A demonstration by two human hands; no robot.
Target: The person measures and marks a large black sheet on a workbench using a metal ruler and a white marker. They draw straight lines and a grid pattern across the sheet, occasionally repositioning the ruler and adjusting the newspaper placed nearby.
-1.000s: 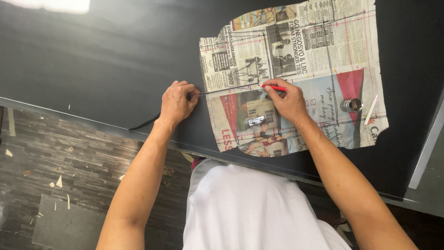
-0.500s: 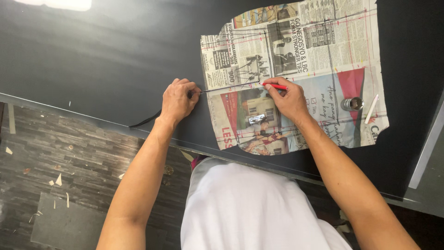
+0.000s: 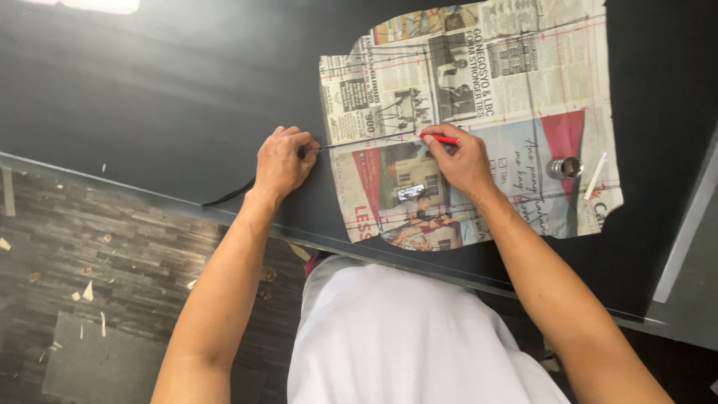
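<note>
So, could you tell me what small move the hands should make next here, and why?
Probably draw the red pencil leftward along the thin dark strip. The left hand pins that strip at the edge of the newspaper pattern, and the right hand holds the pencil tip against it.

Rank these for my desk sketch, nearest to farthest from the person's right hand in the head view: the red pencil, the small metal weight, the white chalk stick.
From the right hand:
1. Red pencil, held in its fingers.
2. Small metal weight, on the newspaper pattern, toward the picture's right.
3. White chalk stick, just beyond the weight, near the paper's edge.
</note>
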